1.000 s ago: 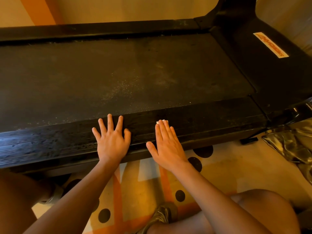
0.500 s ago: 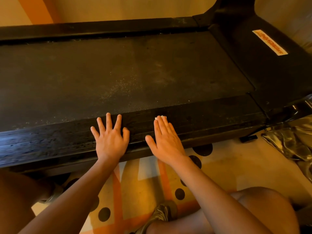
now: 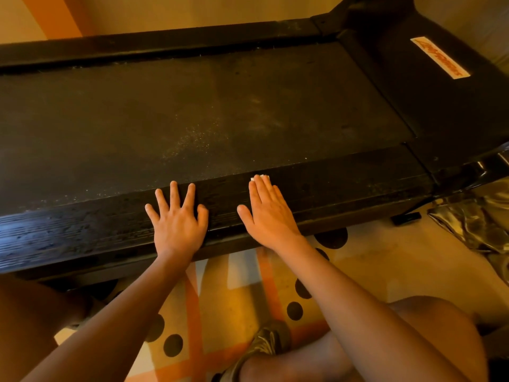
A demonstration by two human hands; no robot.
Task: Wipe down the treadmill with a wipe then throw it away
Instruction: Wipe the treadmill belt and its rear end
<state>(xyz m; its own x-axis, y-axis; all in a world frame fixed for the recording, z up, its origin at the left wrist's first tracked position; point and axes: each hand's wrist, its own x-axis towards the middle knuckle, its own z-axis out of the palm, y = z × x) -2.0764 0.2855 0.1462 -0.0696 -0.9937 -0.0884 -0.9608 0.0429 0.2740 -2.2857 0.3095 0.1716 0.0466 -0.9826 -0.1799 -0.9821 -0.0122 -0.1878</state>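
A black treadmill (image 3: 220, 114) lies across the view, its dusty belt in the middle and a ribbed side rail (image 3: 344, 183) along the near edge. My left hand (image 3: 177, 219) rests flat on that rail with fingers spread. My right hand (image 3: 268, 213) presses flat on the rail beside it, fingers together. A small white corner of the wipe (image 3: 264, 177) peeks out beyond the right fingertips; the remainder is hidden under the hand.
A patterned floor mat (image 3: 248, 285) with black dots and orange stripes lies below the rail. My knee (image 3: 413, 340) and shoe (image 3: 264, 346) are at the bottom right. Shiny crumpled material (image 3: 473, 221) sits on the floor at the right. A white label (image 3: 440, 57) marks the treadmill's motor cover.
Both hands stay flat on the side rail, in much the same place. The right hand with the wipe has edged slightly left along the rail.
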